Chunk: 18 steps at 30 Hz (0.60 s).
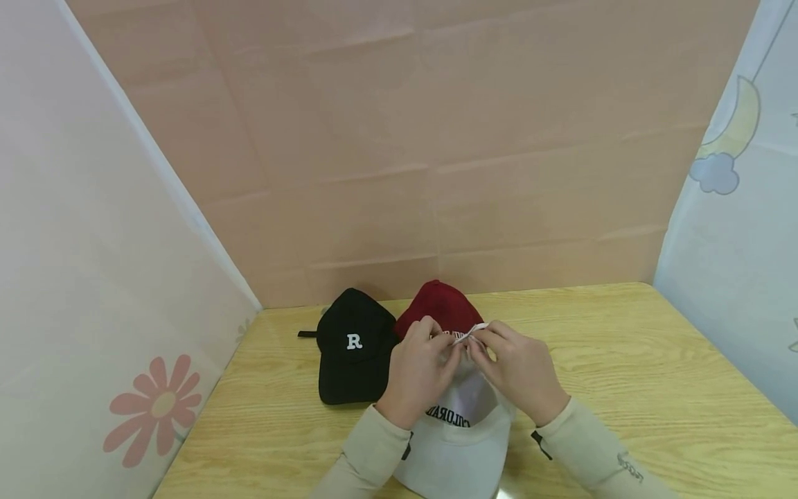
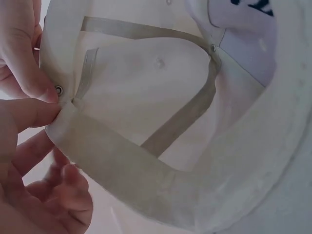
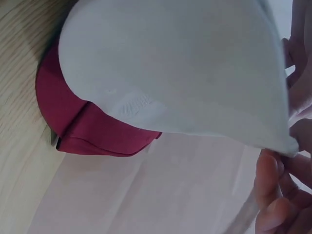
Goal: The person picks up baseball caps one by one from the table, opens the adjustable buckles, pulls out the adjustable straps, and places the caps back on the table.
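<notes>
A white baseball cap (image 1: 458, 457) lies with its brim toward me and its inside facing up, dark lettering showing in mirror image. My left hand (image 1: 418, 374) pinches one side of the strap at the cap's back edge. My right hand (image 1: 520, 367) pinches the other side, the white strap (image 1: 479, 327) sticking out between the fingers. The fingertips of both hands nearly meet there. In the left wrist view, a metal eyelet (image 2: 59, 90) sits on the cap's band right by the fingertips. From the right wrist, the cap's outer crown (image 3: 170, 68) fills the view.
A black cap (image 1: 343, 374) with a white letter R lies to the left, its strap end poking out. Just behind the white cap is a dark red cap (image 1: 439, 305), partly covered by my hands. Everything lies on a wood-grain table (image 1: 623, 360) with fabric walls around it.
</notes>
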Motion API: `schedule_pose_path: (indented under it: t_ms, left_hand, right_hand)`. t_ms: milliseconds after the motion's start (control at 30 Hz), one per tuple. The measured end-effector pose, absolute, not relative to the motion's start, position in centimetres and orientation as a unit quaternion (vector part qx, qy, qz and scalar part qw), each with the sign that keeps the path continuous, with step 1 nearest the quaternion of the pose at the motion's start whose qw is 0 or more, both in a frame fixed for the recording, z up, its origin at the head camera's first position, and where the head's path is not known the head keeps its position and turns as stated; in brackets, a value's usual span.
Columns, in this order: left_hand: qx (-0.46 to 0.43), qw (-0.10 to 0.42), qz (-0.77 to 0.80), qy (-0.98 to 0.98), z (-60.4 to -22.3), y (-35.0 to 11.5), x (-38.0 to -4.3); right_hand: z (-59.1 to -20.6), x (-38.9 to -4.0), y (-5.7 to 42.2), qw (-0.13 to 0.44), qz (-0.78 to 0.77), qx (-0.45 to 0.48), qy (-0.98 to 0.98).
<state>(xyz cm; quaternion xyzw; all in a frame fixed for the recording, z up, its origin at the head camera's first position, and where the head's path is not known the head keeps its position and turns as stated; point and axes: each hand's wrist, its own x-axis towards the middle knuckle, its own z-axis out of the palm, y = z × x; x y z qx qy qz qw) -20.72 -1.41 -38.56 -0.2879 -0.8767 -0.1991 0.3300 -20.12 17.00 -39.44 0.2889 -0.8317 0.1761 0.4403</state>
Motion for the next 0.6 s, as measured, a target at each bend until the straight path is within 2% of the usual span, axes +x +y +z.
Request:
schedule_pose_path:
  t_ms: [600]
  left_hand:
    - [-0.296, 0.300, -0.237, -0.875, -38.60, -1.78, -20.75]
  right_hand:
    - [-39.37, -20.27, 17.23, 0.448, 0.184, 0.289, -0.826]
